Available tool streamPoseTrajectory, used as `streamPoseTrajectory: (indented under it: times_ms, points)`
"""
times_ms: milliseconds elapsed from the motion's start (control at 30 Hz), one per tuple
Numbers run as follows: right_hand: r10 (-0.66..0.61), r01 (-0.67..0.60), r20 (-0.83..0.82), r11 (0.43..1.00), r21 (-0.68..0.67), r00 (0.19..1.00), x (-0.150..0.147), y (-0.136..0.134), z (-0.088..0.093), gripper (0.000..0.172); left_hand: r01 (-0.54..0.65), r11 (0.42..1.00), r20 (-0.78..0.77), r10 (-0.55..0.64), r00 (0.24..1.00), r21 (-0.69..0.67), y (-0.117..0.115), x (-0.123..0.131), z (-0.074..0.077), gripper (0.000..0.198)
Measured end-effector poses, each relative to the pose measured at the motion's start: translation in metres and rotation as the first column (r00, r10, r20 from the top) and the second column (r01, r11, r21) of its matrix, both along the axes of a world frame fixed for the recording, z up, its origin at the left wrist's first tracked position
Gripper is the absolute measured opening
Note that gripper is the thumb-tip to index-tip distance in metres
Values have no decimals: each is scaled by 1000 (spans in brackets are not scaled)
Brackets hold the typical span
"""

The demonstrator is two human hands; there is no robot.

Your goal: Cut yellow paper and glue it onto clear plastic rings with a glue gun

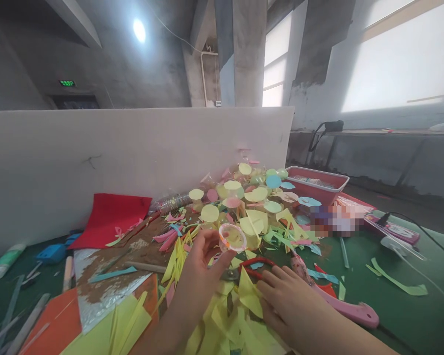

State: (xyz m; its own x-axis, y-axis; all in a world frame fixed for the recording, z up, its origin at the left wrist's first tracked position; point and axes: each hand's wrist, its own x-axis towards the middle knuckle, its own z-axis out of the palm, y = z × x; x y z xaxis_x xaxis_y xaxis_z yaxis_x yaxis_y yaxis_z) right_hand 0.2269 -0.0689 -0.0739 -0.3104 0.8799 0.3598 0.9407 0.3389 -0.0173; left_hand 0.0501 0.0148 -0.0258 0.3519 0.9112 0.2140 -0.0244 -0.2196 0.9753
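Observation:
My left hand [200,276] is raised over a heap of paper scraps and pinches a small clear plastic cup [232,237] with a yellow disc inside it. My right hand [286,301] lies flat, fingers spread, on yellow paper offcuts [240,315], its fingertips next to red-handled scissors [257,264]. A pink utility knife [340,303] lies just to the right of that hand. Beyond both hands sits a pile of cut paper circles [249,195] in yellow, pink and blue.
A white partition board [96,158] stands behind the green table [410,315]. A red tray [320,182] sits at the back right, red paper [111,217] at the left, silver foil sheet [99,291] and orange paper [55,323] near the front left. A black cable [422,231] runs at the right.

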Motion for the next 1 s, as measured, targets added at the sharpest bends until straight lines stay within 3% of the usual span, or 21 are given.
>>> streamPoseTrajectory:
  times_ms: [200,333,500,633,733,1000]
  points:
    - [-187,172,-97,974,-148,977,11,2,21,27,-6,1000,13,6,1000,13,-2,0,0,38]
    - [-335,277,-289,935,-223,897,17,2,35,31,-7,1000,7,7,1000,-2,-7,3,2,36]
    - [-349,289,-339,932,-218,874,24,7,38,33,-37,999,-8,37,999,-12,-16,6,5,38]
    - [-457,380,-326,884,-273,828,26,11,43,18,-71,997,-67,71,995,0,-26,8,8,36]
    - [-502,401,-367,859,-320,783,27,15,47,33,-48,999,-97,50,994,19,-33,10,9,30]
    - [-493,337,-501,865,-372,712,27,22,48,39,-8,998,-132,15,991,55,-40,16,6,27]
